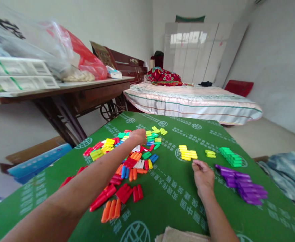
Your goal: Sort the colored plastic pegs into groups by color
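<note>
My left hand [138, 136] reaches over the far part of a mixed heap of small tube-shaped plastic pieces [134, 156]. Its fingers curl downward among the pieces; whatever they grip is hidden. My right hand [204, 176] rests closed on the green board, thumb and fingers pinched together, just in front of a group of yellow pieces [187, 154]. I cannot make out anything between those fingers. A smaller yellow set [210, 153] lies to the right, then rows of green pieces [230, 156] and purple pieces [243, 185].
The green printed board [167, 188] serves as the tabletop. Orange pieces [111, 210] and red pieces [103, 197] lie near my left forearm. Folded cloth or cardboard [181, 235] sits at the near edge. A sewing-machine table [92, 89] stands left, a bed [187, 101] beyond.
</note>
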The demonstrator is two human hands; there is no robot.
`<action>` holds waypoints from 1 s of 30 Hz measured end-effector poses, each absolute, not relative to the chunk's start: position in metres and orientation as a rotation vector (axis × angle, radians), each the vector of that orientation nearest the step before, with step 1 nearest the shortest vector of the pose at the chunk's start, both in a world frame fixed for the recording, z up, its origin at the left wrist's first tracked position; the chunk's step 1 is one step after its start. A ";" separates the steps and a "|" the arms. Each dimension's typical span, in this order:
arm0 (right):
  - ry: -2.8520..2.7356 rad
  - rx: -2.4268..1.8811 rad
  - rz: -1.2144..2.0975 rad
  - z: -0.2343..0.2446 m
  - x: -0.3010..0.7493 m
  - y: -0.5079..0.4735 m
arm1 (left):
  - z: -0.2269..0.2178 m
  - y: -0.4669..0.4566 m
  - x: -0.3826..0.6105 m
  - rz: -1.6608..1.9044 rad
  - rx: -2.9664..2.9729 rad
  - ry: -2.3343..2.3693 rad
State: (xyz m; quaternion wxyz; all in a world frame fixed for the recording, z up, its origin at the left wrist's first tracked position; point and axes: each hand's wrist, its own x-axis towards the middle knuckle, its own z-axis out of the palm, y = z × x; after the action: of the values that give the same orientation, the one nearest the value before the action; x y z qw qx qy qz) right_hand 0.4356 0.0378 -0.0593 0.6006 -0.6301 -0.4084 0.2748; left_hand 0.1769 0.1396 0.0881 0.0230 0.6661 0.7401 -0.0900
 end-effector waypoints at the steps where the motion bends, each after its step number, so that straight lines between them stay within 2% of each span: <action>1: -0.948 -1.464 0.637 -0.059 0.436 0.038 | 0.095 0.139 0.182 -0.267 2.100 2.275; 6: -0.965 -1.461 0.632 -0.062 0.435 0.040 | 0.107 0.141 0.240 -0.192 2.327 1.988; 16: -0.956 -1.426 0.652 -0.061 0.435 0.038 | 0.060 0.163 0.379 -0.064 2.433 1.700; 30: -0.959 -1.433 0.668 -0.052 0.431 0.037 | 0.042 0.181 0.385 -0.167 2.457 1.647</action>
State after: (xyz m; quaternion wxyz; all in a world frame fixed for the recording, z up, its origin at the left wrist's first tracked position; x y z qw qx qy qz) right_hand 0.4312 0.0372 -0.0518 0.6022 -0.6188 -0.4140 0.2882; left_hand 0.3851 0.1810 0.0415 0.0893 0.8260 0.5537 -0.0560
